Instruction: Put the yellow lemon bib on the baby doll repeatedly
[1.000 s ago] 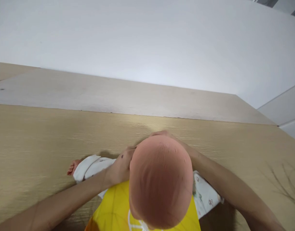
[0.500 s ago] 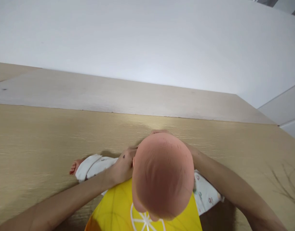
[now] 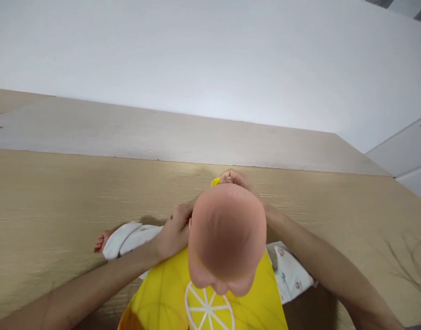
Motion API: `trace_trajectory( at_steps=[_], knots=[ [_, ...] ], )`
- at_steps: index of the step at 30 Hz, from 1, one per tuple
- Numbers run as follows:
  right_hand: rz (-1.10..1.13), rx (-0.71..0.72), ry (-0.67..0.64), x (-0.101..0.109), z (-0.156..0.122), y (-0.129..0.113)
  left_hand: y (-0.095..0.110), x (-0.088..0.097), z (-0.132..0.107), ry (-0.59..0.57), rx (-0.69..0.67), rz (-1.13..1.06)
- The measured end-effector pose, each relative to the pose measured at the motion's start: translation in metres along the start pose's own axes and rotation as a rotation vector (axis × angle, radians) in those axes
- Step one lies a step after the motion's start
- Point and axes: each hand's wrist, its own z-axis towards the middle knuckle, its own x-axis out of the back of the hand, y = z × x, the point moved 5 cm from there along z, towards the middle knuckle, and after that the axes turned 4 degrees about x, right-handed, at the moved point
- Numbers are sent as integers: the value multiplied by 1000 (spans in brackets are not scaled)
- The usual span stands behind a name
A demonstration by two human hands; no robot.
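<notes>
A baby doll (image 3: 227, 233) lies on the wooden table (image 3: 76, 197), its bald head towards me. It wears white printed clothes, and a yellow bib with a lemon-slice print (image 3: 207, 302) covers its chest. My left hand (image 3: 174, 229) is at the left side of the doll's neck with its fingers curled, tips hidden behind the head. My right hand (image 3: 236, 178) reaches behind the head, pinching a yellow bit of the bib's strap (image 3: 215, 182). The doll's right hand (image 3: 99, 241) sticks out of its white sleeve at the left.
A paler, lower surface (image 3: 162, 137) runs behind the table's far edge, with a white wall (image 3: 210, 55) above it. Faint branch-like shadows (image 3: 403, 261) fall on the table at the right.
The doll's head has tilted up and away, baring more of the lemon print. My right hand rose behind the head and a yellow strap end now shows.
</notes>
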Motion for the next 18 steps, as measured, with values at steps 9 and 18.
trace_trajectory(
  at_steps=[9, 18],
  knots=[
    [305, -15, 86, 10, -2, -10, -16, -3, 12, -29, 96, -278],
    [5, 41, 258, 26, 4, 2, -17, 2, 14, 13, 78, -203]
  ],
)
